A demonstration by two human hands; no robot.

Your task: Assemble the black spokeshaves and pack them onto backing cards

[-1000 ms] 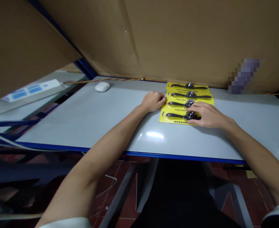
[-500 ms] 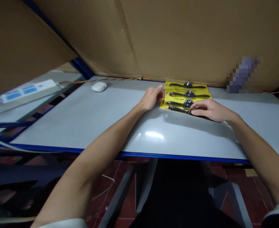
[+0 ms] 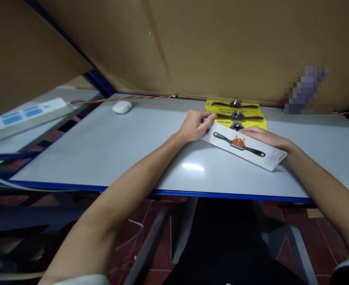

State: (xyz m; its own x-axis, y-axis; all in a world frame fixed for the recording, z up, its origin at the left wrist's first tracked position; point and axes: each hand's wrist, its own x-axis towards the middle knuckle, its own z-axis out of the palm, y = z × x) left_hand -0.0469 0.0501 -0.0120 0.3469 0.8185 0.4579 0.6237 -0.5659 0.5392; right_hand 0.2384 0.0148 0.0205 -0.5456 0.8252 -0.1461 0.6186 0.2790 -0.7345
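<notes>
Jutting rightward from left fingers (image 3: 208, 121): printed card (image 3: 239, 143).

Looked like a workshop or packing bay. A glossy grey tabletop (image 3: 103, 146) sat on a blue metal frame (image 3: 100, 85), walled by brown cardboard-like panels (image 3: 222, 47). Twisted red-and-yellow wires (image 3: 139, 97) ran along the back; a long white power strip with blue patches (image 3: 29, 113) lay alongside. Yellow-carded black spoke shaves (image 3: 239, 115) (hand tools, retail-packed) and dark red floor tiles (image 3: 162, 257) fitted.
</notes>
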